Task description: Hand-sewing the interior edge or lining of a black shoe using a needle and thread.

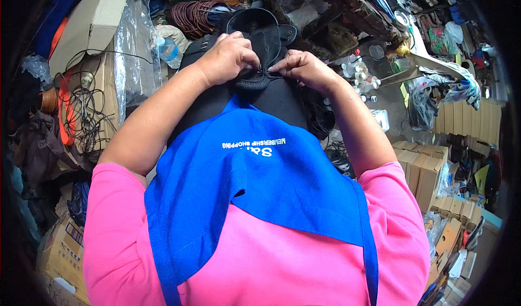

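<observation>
A black shoe (267,46), or something much like one, lies across my dark-clothed lap, with its ribbed, rounded end toward me. My left hand (230,59) rests over its left side, fingers curled and pinched together near the middle. From the right, my right hand (305,69) meets it with thumb and forefinger pinched close to the left fingertips. What sits between the fingers of either hand is too small to make out. A blue apron (255,170) hangs over my pink shirt.
Beyond the shoe lies a coil of brown cord (196,18). Cardboard and tangled black wire (89,110) stand at the left, near a plastic bottle (168,51). Small bottles (361,78) gather at the right, with stacked cardboard boxes (420,170) nearer.
</observation>
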{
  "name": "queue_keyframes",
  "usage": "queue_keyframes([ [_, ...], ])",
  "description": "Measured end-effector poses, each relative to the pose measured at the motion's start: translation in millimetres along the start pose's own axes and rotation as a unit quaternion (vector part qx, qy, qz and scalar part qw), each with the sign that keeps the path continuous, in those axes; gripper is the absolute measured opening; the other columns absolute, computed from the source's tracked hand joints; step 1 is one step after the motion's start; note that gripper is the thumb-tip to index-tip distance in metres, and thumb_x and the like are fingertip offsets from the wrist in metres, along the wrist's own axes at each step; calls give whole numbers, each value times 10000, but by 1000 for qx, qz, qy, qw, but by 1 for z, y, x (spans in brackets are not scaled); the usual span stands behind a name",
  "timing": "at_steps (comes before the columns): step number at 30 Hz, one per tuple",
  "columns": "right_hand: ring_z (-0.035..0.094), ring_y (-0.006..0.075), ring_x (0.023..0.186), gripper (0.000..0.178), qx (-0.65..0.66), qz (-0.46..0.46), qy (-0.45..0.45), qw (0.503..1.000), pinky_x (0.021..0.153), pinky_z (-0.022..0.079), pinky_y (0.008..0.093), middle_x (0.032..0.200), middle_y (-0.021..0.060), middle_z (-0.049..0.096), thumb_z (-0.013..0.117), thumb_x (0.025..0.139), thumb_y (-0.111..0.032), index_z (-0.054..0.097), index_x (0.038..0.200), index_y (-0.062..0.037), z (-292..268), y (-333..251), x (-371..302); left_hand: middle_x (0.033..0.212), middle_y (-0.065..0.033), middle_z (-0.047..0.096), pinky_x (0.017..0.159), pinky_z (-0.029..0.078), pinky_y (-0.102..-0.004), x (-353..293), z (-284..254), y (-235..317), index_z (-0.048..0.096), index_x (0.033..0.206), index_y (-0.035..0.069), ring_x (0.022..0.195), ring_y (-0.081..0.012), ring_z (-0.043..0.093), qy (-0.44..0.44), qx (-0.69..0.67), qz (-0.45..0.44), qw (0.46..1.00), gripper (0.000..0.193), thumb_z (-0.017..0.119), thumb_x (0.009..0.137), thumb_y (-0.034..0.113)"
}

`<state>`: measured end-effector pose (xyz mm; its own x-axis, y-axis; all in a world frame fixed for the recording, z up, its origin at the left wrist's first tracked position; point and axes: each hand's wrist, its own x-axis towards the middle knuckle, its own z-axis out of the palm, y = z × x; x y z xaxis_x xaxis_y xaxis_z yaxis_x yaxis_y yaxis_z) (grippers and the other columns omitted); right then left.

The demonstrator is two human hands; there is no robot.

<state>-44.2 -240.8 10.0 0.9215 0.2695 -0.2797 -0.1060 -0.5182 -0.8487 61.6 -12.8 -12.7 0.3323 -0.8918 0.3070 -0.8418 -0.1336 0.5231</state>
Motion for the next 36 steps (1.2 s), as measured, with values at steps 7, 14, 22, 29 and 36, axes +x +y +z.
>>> queue_keyframes([
  [7,511,135,758,297,-168,-28,110,979,734,445,267,759,26,518,668,785,-56,720,1057,-162,7,-15,-18,820,36,608,823,361,-366,-27,-7,7,726,851,188,907,-189,525,46,37,-69,996,160,716,708,118],
  [14,590,166,801,312,-59,-15,84,995,768,476,296,798,62,607,692,774,-110,710,1077,-183,9,-11,-16,795,34,598,826,356,-360,-20,-7,9,722,833,174,887,-190,527,29,15,-79,996,158,717,695,97],
  [22,580,91,838,358,-43,37,97,994,788,477,245,904,25,656,695,804,-74,662,1159,-106,21,-15,-22,772,25,594,825,354,-360,-23,-11,29,722,832,173,888,-190,533,70,44,-46,996,172,713,687,80],
  [29,605,63,829,350,195,115,76,971,778,497,220,970,14,674,706,812,-71,644,1154,-29,21,-12,-15,768,8,654,840,356,-346,-22,-1,27,730,862,157,874,-181,555,33,-19,-160,986,169,724,698,117],
  [36,606,75,798,316,244,107,88,960,747,493,229,905,33,682,719,787,-50,654,1094,-14,24,-8,-11,733,9,664,859,343,-334,-7,4,32,697,873,107,727,-124,600,-25,-98,-298,949,167,734,721,167],
])
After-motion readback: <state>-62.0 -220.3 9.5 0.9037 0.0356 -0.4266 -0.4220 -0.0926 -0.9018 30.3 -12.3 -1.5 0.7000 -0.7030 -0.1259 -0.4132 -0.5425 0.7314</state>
